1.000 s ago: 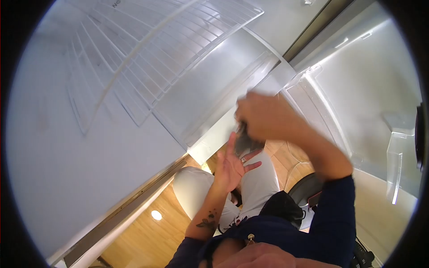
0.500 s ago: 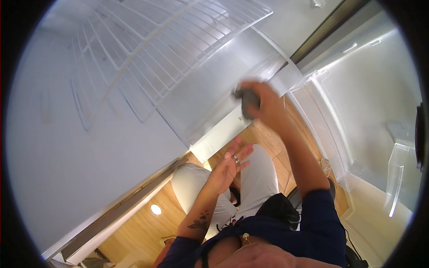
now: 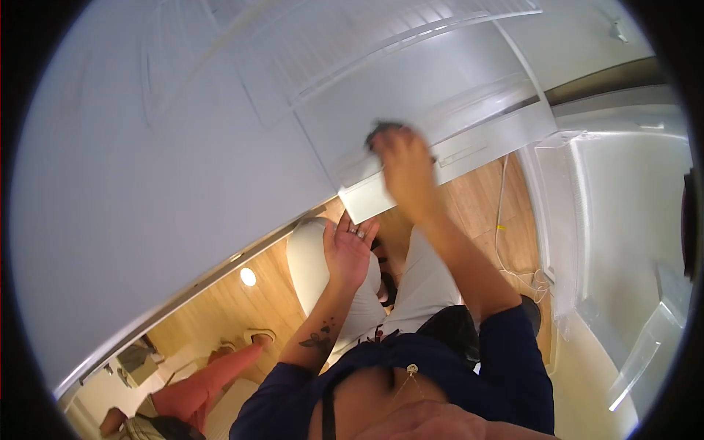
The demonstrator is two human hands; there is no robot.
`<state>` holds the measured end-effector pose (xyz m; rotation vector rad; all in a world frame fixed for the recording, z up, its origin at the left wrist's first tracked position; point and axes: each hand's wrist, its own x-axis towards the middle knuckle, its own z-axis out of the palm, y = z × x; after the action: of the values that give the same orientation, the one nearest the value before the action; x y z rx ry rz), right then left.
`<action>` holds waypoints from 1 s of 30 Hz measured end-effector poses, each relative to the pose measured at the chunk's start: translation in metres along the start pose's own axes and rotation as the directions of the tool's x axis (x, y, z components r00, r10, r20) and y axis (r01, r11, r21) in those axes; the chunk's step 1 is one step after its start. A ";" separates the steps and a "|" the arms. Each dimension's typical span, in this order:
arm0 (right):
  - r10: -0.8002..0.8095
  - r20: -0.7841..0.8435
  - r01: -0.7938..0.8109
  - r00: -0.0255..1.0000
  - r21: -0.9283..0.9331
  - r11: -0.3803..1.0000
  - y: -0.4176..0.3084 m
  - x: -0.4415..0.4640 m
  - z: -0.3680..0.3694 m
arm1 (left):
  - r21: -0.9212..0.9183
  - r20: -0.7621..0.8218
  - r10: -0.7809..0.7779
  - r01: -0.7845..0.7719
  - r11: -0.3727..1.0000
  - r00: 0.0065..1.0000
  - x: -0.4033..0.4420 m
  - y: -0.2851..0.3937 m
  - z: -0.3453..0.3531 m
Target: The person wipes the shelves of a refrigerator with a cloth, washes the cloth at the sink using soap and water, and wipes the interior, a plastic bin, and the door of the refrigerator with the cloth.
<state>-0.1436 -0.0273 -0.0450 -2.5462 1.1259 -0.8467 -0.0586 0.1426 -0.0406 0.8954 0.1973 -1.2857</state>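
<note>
A dark cloth [image 3: 383,132] is bunched under the fingers of my right hand [image 3: 408,169], inside the clear drawer [image 3: 440,81] near its white front panel [image 3: 480,147]. The fingers wrap over the cloth and are slightly blurred. My left hand [image 3: 349,255] is palm up just below the left corner of that panel, over my knees. Its fingers are apart and it holds nothing; the fingertips lie close to the panel's lower edge, and whether they touch it I cannot tell.
A wire shelf [image 3: 411,33] spans the upper part of the fridge. The open door [image 3: 623,198] stands at the right, with a clear bin [image 3: 645,352] on it. A white cable [image 3: 501,213] lies on the wooden floor. Another person's leg [image 3: 209,385] shows at the lower left.
My right hand has moved with the cloth up and left, into the drawer. My left hand has shifted left toward the panel's corner. The view has turned, and another person's leg has come into view.
</note>
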 end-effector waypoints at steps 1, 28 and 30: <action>-0.017 0.098 0.005 0.995 0.120 0.993 -0.031 -0.015 -0.004 | -0.086 0.031 -0.033 0.036 0.996 0.999 0.002 0.000 -0.010; 0.392 0.467 -0.006 0.793 -0.636 0.771 0.218 0.109 -0.118 | -0.031 -0.073 -0.007 0.005 1.000 0.997 0.016 -0.007 0.002; 0.551 0.745 0.118 0.375 -0.628 0.769 0.173 0.132 -0.148 | -0.030 -0.072 -0.011 0.009 1.000 0.997 0.020 -0.007 0.001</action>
<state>-0.2647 -0.2382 0.0559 -2.4288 1.3396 1.1541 -0.0591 0.1265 -0.0549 0.9173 0.2773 -1.2572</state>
